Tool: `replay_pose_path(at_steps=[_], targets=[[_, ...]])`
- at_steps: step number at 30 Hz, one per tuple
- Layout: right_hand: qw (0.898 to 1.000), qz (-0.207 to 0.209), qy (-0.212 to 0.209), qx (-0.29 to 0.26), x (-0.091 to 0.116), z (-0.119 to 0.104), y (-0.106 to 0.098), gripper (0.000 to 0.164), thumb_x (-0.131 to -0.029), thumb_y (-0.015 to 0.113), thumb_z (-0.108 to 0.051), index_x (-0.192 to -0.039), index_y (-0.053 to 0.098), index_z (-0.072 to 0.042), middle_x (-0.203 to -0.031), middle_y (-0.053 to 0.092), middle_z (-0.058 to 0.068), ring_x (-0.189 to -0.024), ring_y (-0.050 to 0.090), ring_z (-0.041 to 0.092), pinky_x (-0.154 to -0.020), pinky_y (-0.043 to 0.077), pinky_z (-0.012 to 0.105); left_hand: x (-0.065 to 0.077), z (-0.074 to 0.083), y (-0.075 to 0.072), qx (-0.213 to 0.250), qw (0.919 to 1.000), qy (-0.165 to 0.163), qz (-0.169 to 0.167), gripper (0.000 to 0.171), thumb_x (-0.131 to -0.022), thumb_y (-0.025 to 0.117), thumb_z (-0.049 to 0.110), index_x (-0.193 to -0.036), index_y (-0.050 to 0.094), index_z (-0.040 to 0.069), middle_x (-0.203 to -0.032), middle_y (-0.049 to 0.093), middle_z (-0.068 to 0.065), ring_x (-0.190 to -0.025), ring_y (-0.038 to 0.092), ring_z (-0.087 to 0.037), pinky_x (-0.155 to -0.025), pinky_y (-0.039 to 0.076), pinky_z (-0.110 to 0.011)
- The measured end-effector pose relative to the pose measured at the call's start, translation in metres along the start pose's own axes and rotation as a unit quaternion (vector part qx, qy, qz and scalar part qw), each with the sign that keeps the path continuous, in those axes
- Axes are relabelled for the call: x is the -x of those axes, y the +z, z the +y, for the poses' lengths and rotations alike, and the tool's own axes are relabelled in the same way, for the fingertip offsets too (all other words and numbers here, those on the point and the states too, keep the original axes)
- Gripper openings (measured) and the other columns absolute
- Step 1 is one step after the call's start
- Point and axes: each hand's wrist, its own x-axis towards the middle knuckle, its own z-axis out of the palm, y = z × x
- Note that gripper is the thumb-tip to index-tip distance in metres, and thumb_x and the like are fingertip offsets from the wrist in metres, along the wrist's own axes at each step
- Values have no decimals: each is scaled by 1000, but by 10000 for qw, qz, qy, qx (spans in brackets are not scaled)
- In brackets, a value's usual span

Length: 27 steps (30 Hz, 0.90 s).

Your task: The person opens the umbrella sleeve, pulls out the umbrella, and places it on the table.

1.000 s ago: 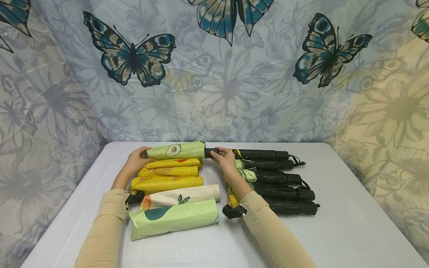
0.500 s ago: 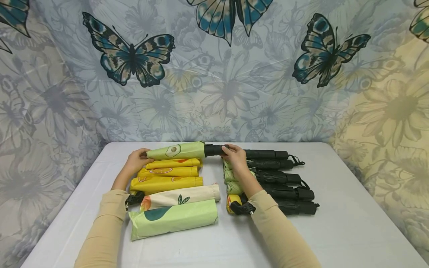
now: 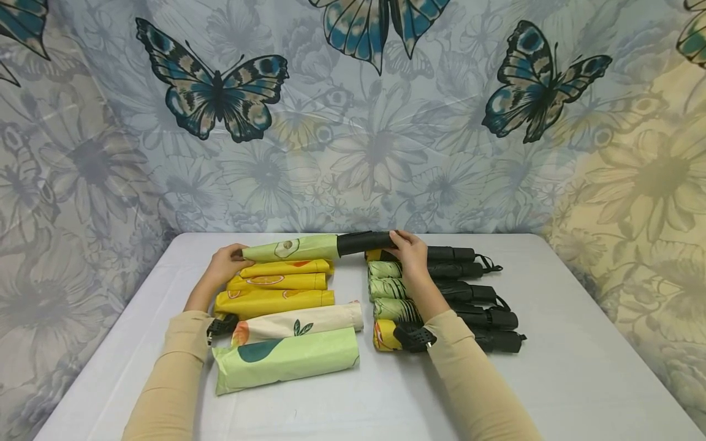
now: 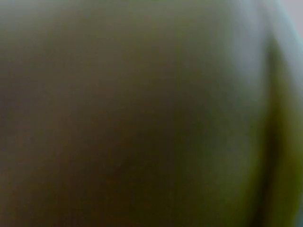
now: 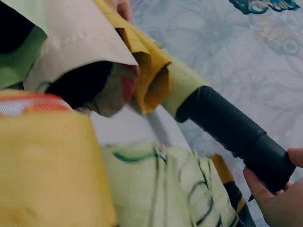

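At the back of the table, a black folded umbrella (image 3: 361, 243) sticks out of a pale green avocado-print sleeve (image 3: 314, 247). The left hand (image 3: 224, 264) pinches the closed left end of that sleeve. My right hand (image 3: 413, 256) grips the umbrella's outer end between thumb and fingers. In the right wrist view, the thumb and fingers of the right hand (image 5: 279, 201) hold the tip of the black handle (image 5: 270, 163), while the rest runs into the sleeve. How much of the umbrella is still inside is hidden. The left wrist view is a dark blur.
Below the held sleeve lie several yellow orange-print sleeves (image 3: 276, 299), a cream one (image 3: 325, 320) and a light green one (image 3: 298, 361). Several black folded umbrellas (image 3: 488, 317) with patterned ends lie in a stack of rows at right. A butterfly-print cloth (image 3: 380, 165) hangs behind the table.
My right hand has moved to the right, drawing the umbrella farther out, so more black shows beyond the sleeve. The left hand and sleeve have stayed about where they were.
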Motion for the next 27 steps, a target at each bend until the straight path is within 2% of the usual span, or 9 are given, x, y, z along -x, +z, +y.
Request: replay_pose_path(at_steps=[6,15,18,23,27], targets=[[9996,199,-16,-194,-5,-2,-12,50,-100,56,-23,-145,44,-5,-148,44,11,-116,62,26,-104,50,30,-2,-1,0,-11,10000,50,-71,46,-95,63,13,-135,50,-7,-132,53,-32,-122,54,-46,-100,50,-53],[9980,463,-154,-395,-11,-12,-24,51,-101,54,-19,-147,40,-3,-152,39,11,-120,60,29,-103,51,28,-4,-4,0,0,10000,20,-89,48,-96,62,14,-136,48,-8,-132,53,-32,-122,54,-46,-100,51,-53],[9968,589,-231,-486,-14,-16,-29,51,-100,54,-18,-147,40,-1,-152,39,11,-112,63,25,-101,52,27,-4,-4,0,24,10000,2,-94,48,-96,62,14,-136,48,-8,-132,53,-32,-122,54,-46,-100,51,-53],[9946,780,-276,-620,-18,-22,-41,50,-100,55,-17,-145,42,0,-149,42,13,-88,66,10,-99,53,27,-2,-1,0,-12,10000,-7,-68,47,-96,62,13,-135,49,-9,-131,54,-33,-121,55,-46,-99,51,-53],[9920,937,-196,-818,-21,-26,-51,48,-100,55,-17,-144,44,-2,-149,41,13,-85,66,8,-100,53,26,-2,1,1,-11,9999,-80,-74,48,-96,62,13,-136,48,-9,-132,54,-33,-122,54,-46,-100,51,-52]])
